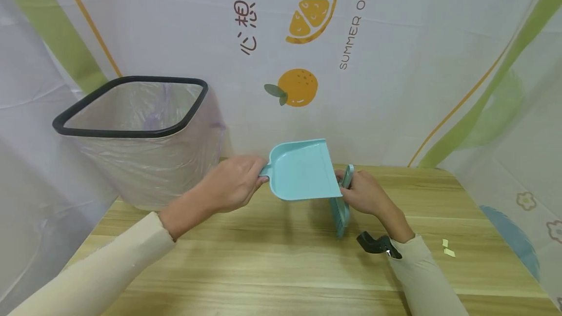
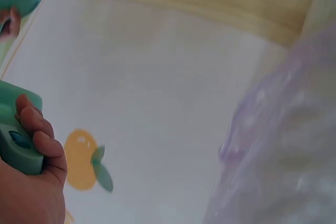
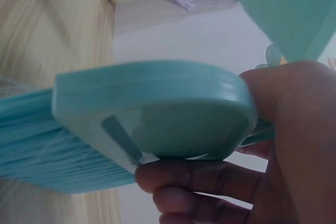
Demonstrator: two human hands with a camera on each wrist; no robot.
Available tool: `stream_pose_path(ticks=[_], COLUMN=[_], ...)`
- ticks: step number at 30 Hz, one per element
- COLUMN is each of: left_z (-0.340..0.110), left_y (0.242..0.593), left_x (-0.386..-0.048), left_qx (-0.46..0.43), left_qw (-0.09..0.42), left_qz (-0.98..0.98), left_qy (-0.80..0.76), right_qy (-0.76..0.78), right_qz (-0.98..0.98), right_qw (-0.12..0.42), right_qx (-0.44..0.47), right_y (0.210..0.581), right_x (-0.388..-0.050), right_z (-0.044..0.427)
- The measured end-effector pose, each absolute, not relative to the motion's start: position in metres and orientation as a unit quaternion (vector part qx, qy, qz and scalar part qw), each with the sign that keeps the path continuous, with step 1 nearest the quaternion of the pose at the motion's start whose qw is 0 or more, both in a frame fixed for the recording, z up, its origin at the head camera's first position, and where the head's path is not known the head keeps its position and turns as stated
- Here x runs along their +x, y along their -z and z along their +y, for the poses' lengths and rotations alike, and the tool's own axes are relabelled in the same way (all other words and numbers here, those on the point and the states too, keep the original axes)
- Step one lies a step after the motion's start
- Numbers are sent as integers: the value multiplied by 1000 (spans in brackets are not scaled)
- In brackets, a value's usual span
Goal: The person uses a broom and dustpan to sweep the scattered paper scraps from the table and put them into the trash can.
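My left hand [image 1: 234, 179] grips the short handle of a light-blue dustpan [image 1: 303, 169], held up above the table with its wide lip towards the right. In the left wrist view the fingers [image 2: 39, 124] curl round that handle. My right hand [image 1: 366, 191] holds a matching blue hand brush [image 1: 340, 213] just right of the dustpan's lip, its bristles pointing down. The right wrist view shows the fingers [image 3: 194, 177] under the brush head [image 3: 184, 119] and the blue bristles [image 3: 63, 145] reaching left. Nothing is visible on the part of the dustpan's pan that shows.
A bin [image 1: 149, 160] with a black rim and clear plastic liner stands at the back left. Small pale-yellow scraps [image 1: 448, 248] lie on the wooden table [image 1: 281, 267] at the right. A printed white curtain [image 1: 395, 87] hangs behind. A black strap piece [image 1: 377, 245] sits at the right wrist.
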State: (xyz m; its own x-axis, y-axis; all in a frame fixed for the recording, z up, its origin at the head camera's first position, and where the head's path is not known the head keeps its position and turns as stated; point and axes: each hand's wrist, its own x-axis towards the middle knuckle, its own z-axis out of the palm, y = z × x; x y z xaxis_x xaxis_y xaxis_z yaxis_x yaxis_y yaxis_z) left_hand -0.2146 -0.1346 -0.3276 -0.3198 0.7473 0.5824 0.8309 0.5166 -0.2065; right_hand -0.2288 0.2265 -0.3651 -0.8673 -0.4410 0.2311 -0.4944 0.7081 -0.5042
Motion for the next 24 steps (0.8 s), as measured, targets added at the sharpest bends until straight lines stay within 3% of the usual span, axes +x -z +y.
stream_pose_path(ticks=[16, 24], left_z=[-122, -120], left_y=[382, 397], left_x=[-211, -212], left_qx=[-441, -433], left_qw=[202, 114], left_qz=[-872, -890], left_qy=[66, 87], right_qy=[-286, -278], right_qz=[-923, -925], right_qw=[44, 45], right_qx=[255, 255], right_y=[365, 365], right_x=[-232, -232], right_z=[230, 229])
